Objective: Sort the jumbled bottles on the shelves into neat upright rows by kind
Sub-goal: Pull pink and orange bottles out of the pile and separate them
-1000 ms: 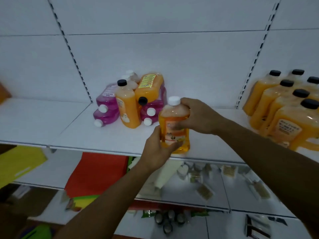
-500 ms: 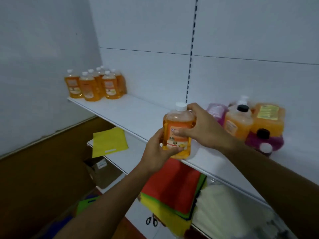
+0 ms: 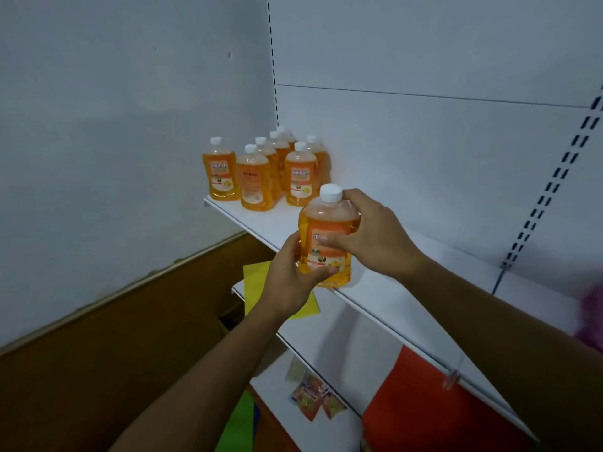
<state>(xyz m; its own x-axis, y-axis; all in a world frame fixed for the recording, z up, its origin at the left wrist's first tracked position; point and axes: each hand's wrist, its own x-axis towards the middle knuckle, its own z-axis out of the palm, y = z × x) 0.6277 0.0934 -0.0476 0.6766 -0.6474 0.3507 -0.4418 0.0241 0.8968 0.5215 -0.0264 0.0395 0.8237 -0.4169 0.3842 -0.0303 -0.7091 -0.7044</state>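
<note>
I hold an orange bottle with a white cap [image 3: 329, 220] upright in both hands, just above the front edge of the white shelf [image 3: 388, 288]. My left hand [image 3: 290, 275] grips its lower left side. My right hand [image 3: 375, 236] wraps its right side, with the thumb across the label. At the far left end of the same shelf stands a group of several matching orange white-capped bottles [image 3: 261, 171], upright in rows against the side wall.
A blurred pink bottle [image 3: 592, 318] shows at the right edge. The lower shelf [image 3: 329, 340] carries a yellow sheet [image 3: 256, 278], small packets [image 3: 313, 399] and red sheets [image 3: 417, 402]. A grey wall closes the left side.
My view has swung left along the shelf, and both hands have carried the bottle with it. The jumbled pile has left the frame and the far orange group is closer.
</note>
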